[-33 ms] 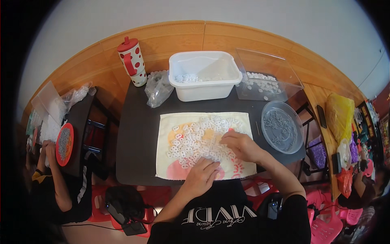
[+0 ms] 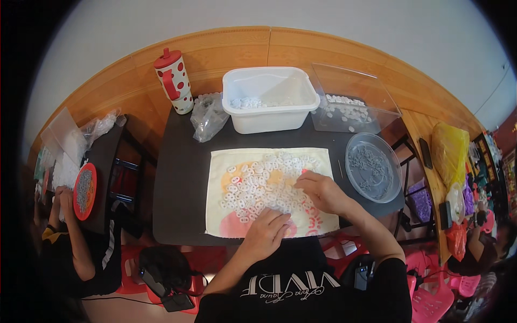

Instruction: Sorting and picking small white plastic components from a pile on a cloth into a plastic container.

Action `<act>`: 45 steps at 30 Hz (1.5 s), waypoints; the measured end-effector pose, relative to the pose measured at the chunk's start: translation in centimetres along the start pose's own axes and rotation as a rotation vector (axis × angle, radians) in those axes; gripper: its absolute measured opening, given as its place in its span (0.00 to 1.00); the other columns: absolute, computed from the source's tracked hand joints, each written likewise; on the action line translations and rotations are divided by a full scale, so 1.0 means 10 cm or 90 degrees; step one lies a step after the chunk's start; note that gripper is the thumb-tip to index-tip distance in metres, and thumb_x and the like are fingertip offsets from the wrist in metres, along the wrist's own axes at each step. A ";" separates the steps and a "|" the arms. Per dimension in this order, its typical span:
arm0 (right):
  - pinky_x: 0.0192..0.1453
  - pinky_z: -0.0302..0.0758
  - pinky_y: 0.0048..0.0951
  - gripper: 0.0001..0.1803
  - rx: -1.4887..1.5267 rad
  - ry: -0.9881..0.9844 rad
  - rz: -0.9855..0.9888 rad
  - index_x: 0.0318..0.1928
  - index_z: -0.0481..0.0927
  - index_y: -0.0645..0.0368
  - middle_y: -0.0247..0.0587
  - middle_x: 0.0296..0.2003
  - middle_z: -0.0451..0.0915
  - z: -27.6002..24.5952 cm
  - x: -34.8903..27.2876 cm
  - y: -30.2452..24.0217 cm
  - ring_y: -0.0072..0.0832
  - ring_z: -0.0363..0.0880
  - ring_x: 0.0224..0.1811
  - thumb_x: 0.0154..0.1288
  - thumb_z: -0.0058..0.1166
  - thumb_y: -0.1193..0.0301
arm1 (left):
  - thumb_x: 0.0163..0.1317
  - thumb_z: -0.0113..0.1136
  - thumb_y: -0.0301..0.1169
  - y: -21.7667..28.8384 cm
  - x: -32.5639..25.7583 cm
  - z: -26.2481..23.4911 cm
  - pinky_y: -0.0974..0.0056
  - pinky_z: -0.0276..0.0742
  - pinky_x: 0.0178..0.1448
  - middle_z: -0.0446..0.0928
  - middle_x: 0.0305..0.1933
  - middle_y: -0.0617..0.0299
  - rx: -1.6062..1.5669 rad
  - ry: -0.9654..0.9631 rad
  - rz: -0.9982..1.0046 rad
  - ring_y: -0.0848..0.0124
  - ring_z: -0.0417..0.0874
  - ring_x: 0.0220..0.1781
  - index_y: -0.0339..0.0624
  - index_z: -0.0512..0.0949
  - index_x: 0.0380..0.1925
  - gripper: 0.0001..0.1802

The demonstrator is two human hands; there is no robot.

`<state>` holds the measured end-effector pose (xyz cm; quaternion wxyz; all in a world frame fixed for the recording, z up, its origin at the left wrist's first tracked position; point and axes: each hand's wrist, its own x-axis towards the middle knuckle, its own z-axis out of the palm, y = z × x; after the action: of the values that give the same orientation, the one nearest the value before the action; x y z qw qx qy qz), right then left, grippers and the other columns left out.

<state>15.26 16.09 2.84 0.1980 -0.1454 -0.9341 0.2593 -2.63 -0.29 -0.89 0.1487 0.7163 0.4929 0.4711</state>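
Note:
A cream cloth with orange and pink print lies on the dark table in front of me. Many small white oval plastic pieces, which seem to have two holes each, are spread over it. My left hand rests at the near edge of the pile, its fingers bent and pressed together; whatever they hold is hidden. Over the pile's right side, my right hand is closed in a pinch. Anything between its fingertips is too small to make out.
Behind the cloth stand a white tub, a clear box with white pieces, a plastic bag and a spotted tumbler. A round clear dish holds small grey parts. At left, another person's hands work beside a red tray.
My right hand's fingers have shifted very slightly over the pile. My left hand stays in its place.

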 end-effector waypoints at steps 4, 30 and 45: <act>0.47 0.80 0.37 0.14 -0.013 0.033 0.067 0.42 0.82 0.64 0.49 0.44 0.81 -0.05 -0.15 0.02 0.48 0.82 0.44 0.54 0.58 0.85 | 0.56 0.65 0.21 0.00 0.01 0.01 0.55 0.75 0.43 0.76 0.38 0.51 0.012 0.002 0.003 0.52 0.77 0.40 0.31 0.78 0.46 0.16; 0.41 0.80 0.36 0.21 0.133 0.202 0.043 0.50 0.80 0.63 0.48 0.41 0.79 0.08 -0.15 -0.30 0.42 0.82 0.41 0.53 0.57 0.87 | 0.60 0.63 0.19 0.06 0.05 0.09 0.62 0.78 0.35 0.80 0.36 0.54 -0.082 0.054 -0.087 0.62 0.82 0.35 0.30 0.80 0.46 0.14; 0.43 0.81 0.39 0.16 -0.165 0.301 0.097 0.46 0.82 0.63 0.48 0.41 0.84 -0.53 -0.74 -0.04 0.44 0.84 0.41 0.54 0.60 0.85 | 0.60 0.63 0.14 -0.06 0.08 0.27 0.72 0.77 0.39 0.84 0.38 0.59 -0.549 0.165 -0.342 0.76 0.82 0.34 0.32 0.84 0.42 0.10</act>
<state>24.08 15.27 5.08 0.3698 -0.2956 -0.8739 0.1106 -0.66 1.32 -2.27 0.4837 0.3742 0.4349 0.6610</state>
